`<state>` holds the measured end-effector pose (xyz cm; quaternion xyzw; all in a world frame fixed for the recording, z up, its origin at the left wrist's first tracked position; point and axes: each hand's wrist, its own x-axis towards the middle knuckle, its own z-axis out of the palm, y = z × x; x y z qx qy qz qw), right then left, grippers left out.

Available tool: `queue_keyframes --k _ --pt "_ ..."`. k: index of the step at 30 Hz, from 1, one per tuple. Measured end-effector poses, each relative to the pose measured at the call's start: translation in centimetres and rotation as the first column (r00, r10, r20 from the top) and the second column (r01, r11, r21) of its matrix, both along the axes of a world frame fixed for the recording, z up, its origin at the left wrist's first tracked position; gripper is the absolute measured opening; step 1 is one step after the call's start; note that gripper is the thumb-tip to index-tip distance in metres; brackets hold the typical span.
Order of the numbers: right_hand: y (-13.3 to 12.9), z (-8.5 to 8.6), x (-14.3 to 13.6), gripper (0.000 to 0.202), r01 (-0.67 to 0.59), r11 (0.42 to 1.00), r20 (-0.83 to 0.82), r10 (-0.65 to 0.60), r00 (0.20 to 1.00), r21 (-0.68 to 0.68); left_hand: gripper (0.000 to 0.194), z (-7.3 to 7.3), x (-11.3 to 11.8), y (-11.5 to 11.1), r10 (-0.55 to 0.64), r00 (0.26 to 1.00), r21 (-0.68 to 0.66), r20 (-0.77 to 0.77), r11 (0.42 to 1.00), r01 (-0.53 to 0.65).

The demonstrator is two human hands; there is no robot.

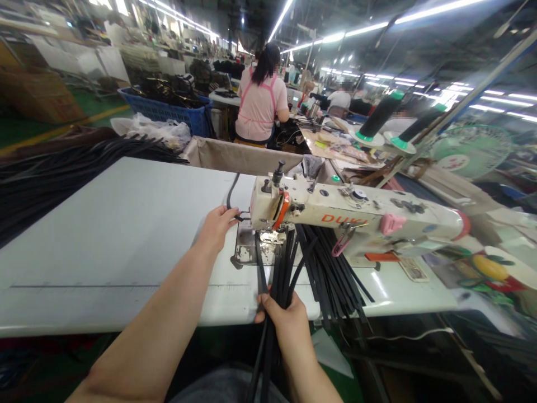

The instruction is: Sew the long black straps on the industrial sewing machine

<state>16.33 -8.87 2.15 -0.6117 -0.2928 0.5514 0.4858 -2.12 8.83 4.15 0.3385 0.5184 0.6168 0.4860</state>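
Note:
My right hand (285,313) is closed around a bundle of black straps (282,274) at the table's front edge. The straps run up toward the needle area of a white sewing machine (310,201), and their lower ends hang toward my lap. Left of the machine head, my left hand (218,226) pinches a single black strap (229,196), whose free end curves up and away over the table. Under the machine arm, right of the held bundle, a pile of loose black straps (335,274) fans out over the front edge.
The white table (104,235) has a ruler line along its front. Long black strips (75,173) are heaped at the left. Beyond stand a blue basket (172,109) and a seated co-worker (260,106). Thread cones (380,117) and a green fan (465,151) are at the right.

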Motion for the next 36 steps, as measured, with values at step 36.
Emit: queue_keyframes --k 36 --pt "4.7 7.3 8.4 0.035 -0.216 0.913 0.923 -0.293 0.249 0.347 0.044 -1.4 -3.4 -14.2 -0.036 0.994 -0.052 -0.102 0.998 0.031"
